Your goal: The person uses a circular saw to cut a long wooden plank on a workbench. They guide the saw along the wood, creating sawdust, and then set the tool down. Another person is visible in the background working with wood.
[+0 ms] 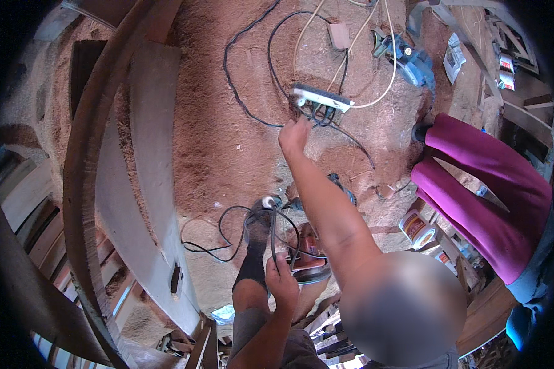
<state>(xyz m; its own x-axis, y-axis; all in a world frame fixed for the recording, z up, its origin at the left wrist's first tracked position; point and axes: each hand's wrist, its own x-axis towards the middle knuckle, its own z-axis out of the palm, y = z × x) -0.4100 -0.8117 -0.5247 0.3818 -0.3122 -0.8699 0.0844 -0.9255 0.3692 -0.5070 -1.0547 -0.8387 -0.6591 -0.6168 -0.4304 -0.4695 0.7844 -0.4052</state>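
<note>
My left hand [282, 284] is closed around a black cord [274, 237] at the lower middle. Above it, the cord runs up to a small white round piece [268, 202] beside a dark shoe; its kind is unclear. My right arm stretches forward, and my right hand [295, 135] is closed at the near edge of a white power strip [326, 97] with a dark top. Several dark cords bunch under the strip beside my fingers. What the right fingers pinch is hidden. A red and dark power tool [308, 261] lies just beyond my left hand.
Sawdust covers the ground. Curved wooden planks [120, 184] stand along the left. A blue power tool [412, 64] lies at the far right, past a pinkish block [338, 37]. Another person in magenta trousers [492, 178] is at the right, near a white bucket [417, 229]. Loose cords loop about.
</note>
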